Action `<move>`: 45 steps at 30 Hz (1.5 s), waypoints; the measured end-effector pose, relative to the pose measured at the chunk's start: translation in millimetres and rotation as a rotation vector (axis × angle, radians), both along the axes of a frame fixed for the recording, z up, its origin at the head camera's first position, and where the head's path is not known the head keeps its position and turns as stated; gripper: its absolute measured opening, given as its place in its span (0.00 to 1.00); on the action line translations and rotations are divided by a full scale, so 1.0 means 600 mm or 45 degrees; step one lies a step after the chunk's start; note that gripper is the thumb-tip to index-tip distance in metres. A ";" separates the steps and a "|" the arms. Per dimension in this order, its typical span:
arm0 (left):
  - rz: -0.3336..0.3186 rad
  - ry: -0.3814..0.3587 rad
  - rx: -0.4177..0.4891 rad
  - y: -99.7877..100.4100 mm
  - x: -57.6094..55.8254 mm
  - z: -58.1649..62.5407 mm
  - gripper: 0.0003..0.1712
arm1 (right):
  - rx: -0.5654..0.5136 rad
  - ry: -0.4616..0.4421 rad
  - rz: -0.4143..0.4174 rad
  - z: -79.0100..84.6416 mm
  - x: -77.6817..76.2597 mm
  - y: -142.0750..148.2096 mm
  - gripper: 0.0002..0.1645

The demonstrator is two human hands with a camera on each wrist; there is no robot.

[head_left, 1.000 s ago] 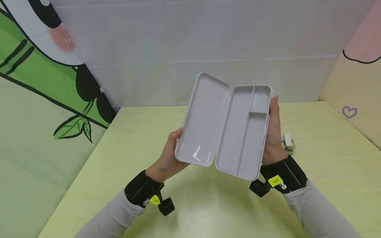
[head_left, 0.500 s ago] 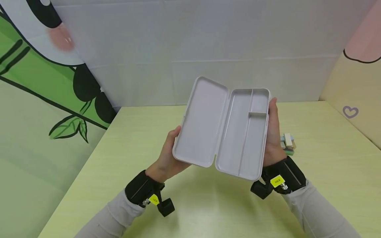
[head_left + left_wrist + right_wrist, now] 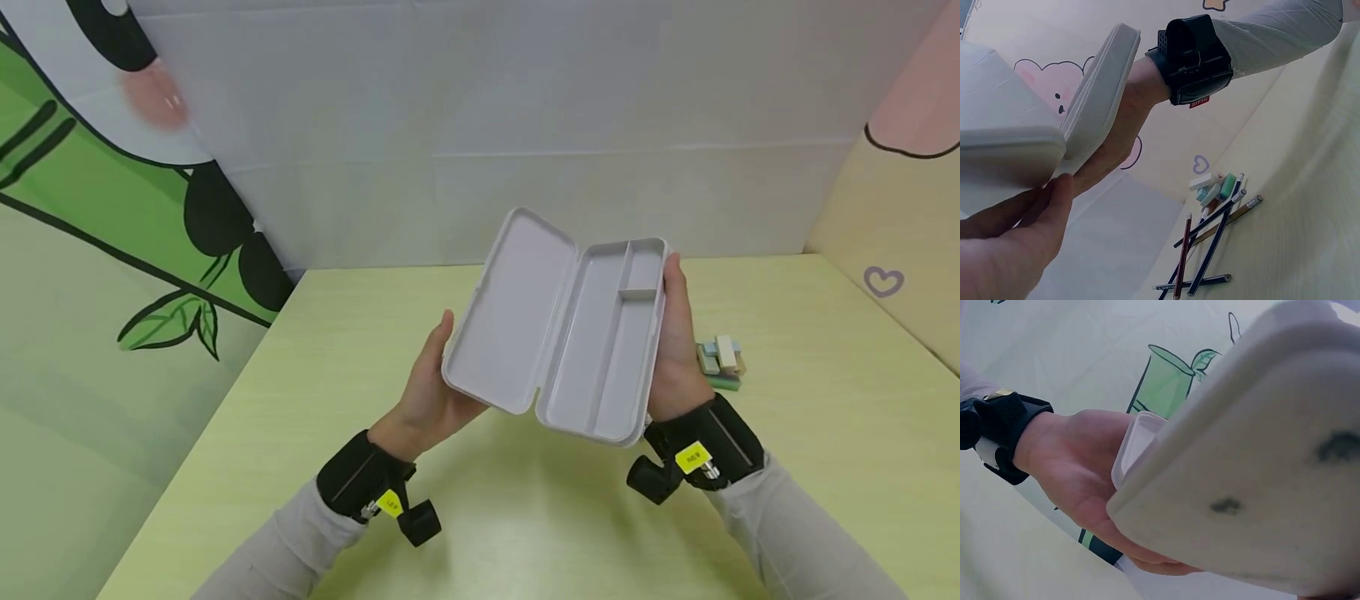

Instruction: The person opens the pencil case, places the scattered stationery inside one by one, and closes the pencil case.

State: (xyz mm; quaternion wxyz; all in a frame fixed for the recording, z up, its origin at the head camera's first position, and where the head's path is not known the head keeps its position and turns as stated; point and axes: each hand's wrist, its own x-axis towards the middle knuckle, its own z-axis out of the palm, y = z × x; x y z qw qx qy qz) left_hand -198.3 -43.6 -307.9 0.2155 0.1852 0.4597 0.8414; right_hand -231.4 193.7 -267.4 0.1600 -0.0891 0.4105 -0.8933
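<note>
Left grip (image 3: 431, 392) and right grip (image 3: 677, 362) hold the white case (image 3: 540, 325); probably light, stiff, slippery, so grab its outer edges (image 3: 472, 302).

Honestly, from where I'm standing, there's nothing I can read for sure. The left wrist strap (image 3: 352, 475) has a bright yellow tag (image 3: 389, 503) with small dark characters, way too fuzzy to spell out. Same deal with the right wrist strap (image 3: 726, 437): another yellow tag (image 3: 693, 457), dark characters, can't swear to any of them. That right strap also carries a little red label (image 3: 1199, 101) with pale lettering, too blurry for me. Pencils (image 3: 1212, 245) are too small to get any print off. Only clear symbol is a purple heart outline (image 3: 883, 282) on the cream wall (image 3: 855, 200) to the right.
</note>
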 end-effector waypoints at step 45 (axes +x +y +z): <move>0.853 -0.010 -0.332 -0.038 0.072 -0.010 0.17 | -0.659 -0.506 -0.087 -0.042 0.039 0.031 0.52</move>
